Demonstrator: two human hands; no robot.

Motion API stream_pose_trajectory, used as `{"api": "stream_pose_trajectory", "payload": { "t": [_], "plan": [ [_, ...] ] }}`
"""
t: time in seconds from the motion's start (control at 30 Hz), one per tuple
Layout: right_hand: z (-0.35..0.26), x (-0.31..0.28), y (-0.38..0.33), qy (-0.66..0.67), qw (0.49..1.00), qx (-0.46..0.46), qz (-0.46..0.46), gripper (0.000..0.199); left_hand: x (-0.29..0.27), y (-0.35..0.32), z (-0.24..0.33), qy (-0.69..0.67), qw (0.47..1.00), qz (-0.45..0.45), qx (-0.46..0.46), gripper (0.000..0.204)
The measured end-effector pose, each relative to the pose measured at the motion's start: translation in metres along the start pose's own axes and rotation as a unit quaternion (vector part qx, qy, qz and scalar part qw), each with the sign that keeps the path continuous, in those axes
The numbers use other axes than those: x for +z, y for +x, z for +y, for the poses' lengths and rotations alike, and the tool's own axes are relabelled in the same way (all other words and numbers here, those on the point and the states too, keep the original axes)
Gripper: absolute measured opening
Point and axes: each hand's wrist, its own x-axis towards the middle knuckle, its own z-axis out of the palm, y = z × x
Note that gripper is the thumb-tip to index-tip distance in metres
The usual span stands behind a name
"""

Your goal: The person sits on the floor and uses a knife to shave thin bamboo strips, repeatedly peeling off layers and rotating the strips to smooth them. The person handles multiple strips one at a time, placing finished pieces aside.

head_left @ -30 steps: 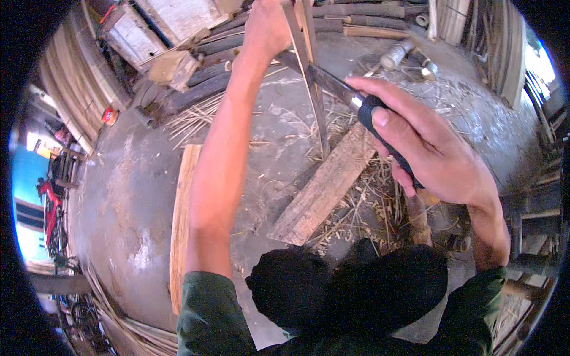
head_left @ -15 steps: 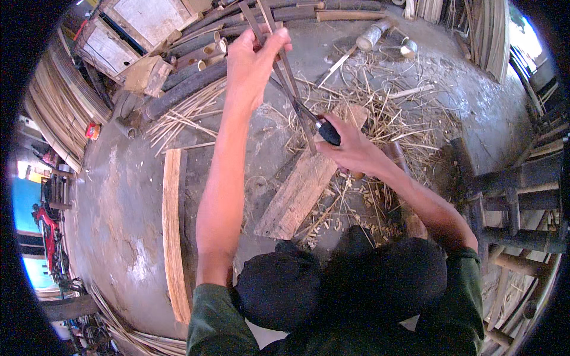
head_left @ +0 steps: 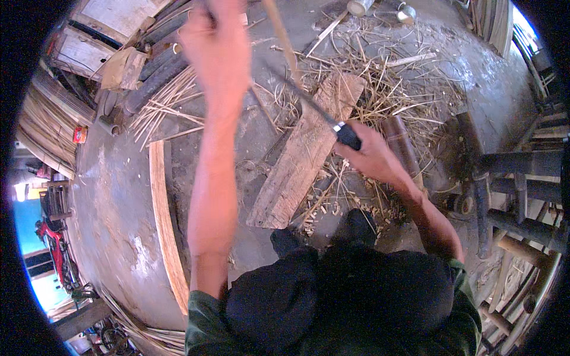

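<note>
My right hand [head_left: 375, 155] is closed around the black handle of a knife [head_left: 349, 137]. Its long dark blade points up and left, over the wooden plank [head_left: 297, 157] on the floor. Farther off at the upper left, my left hand [head_left: 218, 50] is smeared by motion but looks closed on a dark bamboo strip [head_left: 264, 108], whose lower part shows beyond the wrist. To the right of that hand is a lighter bamboo strip [head_left: 280, 35], blurred and running off the top edge; what holds it, if anything, I cannot tell.
Thin bamboo slivers [head_left: 409, 89] and short chips surround the plank. A long split board [head_left: 161, 207] lies on the left floor. Bamboo poles [head_left: 157, 80] and a cardboard box [head_left: 122, 68] are at the far left. A dark pole rack [head_left: 522, 163] stands right.
My left hand has swung left and toward the top edge. My right hand with the knife has moved slightly right and nearer. The strips, close together before, are now apart.
</note>
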Motion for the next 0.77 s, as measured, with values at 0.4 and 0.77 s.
{"api": "stream_pose_trajectory", "payload": {
  "t": [0.4,0.77],
  "plan": [
    [0.093,0.069,-0.065,0.007,0.990,0.095,0.102,0.043,-0.025,-0.029,0.033,-0.152,0.960,0.234,0.005,0.023],
    [-0.028,0.040,-0.035,0.139,0.988,-0.012,-0.065,0.055,-0.023,-0.070,0.026,-0.169,0.954,0.244,0.035,0.030]
  ]
}}
